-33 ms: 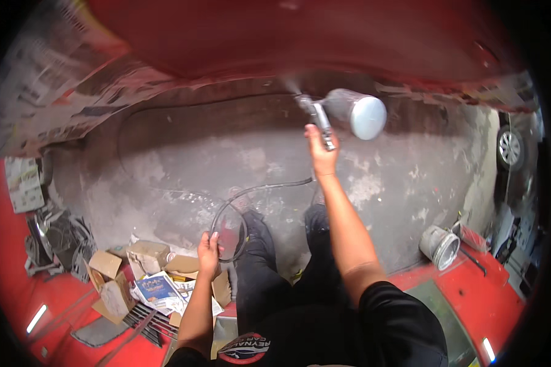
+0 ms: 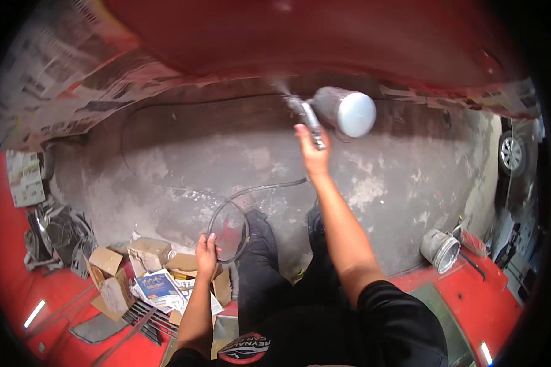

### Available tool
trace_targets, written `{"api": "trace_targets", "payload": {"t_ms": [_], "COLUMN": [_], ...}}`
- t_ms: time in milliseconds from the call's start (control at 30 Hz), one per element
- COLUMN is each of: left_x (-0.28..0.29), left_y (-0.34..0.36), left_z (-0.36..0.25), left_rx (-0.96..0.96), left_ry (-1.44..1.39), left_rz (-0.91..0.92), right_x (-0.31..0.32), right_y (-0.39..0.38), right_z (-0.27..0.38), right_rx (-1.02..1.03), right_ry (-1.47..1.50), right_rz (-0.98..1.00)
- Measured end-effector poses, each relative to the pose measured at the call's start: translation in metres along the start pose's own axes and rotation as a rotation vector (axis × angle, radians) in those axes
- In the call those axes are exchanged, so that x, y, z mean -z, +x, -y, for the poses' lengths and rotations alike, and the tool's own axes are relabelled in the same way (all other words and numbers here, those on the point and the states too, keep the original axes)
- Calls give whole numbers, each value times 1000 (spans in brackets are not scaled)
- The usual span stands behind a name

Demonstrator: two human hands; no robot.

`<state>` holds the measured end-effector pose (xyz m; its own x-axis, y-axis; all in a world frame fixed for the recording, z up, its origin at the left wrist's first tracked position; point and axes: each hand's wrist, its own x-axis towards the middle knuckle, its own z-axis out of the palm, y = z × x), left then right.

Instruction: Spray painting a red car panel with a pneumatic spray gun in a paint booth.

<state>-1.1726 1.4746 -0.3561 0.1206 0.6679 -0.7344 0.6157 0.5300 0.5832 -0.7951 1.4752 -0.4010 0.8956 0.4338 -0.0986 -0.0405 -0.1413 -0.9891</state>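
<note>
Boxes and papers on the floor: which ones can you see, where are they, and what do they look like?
Open brown cardboard boxes: lower left floor, flaps up, near the left hand.
Blue booklet: flat among those boxes, rectangular, blue cover with a picture.
White printed sheet: far left edge, rectangular, too small to read.
Newspaper sheets: upper left, taped over the red panel, grey-white, paint-spotted.

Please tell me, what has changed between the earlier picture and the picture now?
Nothing has visibly changed. The right hand holds the spray gun up toward the red panel, and the left hand holds the looped hose, both as before. The cardboard boxes and the bucket lie where they were.
</note>
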Motion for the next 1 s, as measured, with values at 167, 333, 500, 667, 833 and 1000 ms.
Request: {"api": "trace_targets", "payload": {"t_ms": [167, 333, 500, 667, 833, 1000], "left_x": [73, 73, -9, -119, -218, -251], "left_y": [-10, -9, -8, -14, -24, -33], "left_z": [33, 26, -30, -75, -114, -147], "left_rx": [20, 35, -145, -163, -432, -398], "left_ry": [-52, 73, 289, 422, 569, 554], "left_rz": [-142, -70, 126, 327, 456, 493], "right_x": [-117, -91, 63, 222, 343, 364], "right_y": [-23, -13, 21, 55, 94, 121], "right_z": [30, 40, 25, 37, 62, 75], "right_rx": [124, 100, -83, -148, -76, 51], "right_ry": [24, 42, -31, -106, -91, -67], "right_rz": [325, 328, 68, -173, -501, -726]}}
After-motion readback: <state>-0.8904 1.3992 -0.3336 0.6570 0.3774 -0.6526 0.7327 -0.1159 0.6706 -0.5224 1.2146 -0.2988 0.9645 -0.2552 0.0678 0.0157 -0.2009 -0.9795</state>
